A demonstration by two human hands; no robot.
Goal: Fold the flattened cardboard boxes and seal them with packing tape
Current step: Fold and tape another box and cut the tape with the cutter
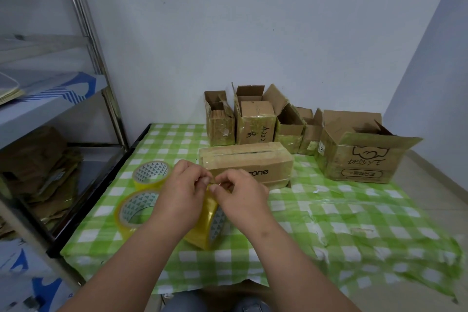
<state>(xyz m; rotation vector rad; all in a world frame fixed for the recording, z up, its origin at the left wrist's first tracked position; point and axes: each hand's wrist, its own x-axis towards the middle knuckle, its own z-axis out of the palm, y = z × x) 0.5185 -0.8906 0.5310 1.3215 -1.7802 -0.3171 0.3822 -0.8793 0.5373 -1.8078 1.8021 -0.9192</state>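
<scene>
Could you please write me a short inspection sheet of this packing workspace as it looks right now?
Surface: green-and-white checked tablecloth, wrinkled at right.
Job's things: yellowish packing tape roll standing on edge; closed brown cardboard box behind it.
Clutter: two spare tape rolls lying flat; open cardboard boxes along the wall.
Grippers: left hand and right hand pinch at the roll's top.
Cables: nothing seen.
Surroundings: metal shelving at left.
</scene>
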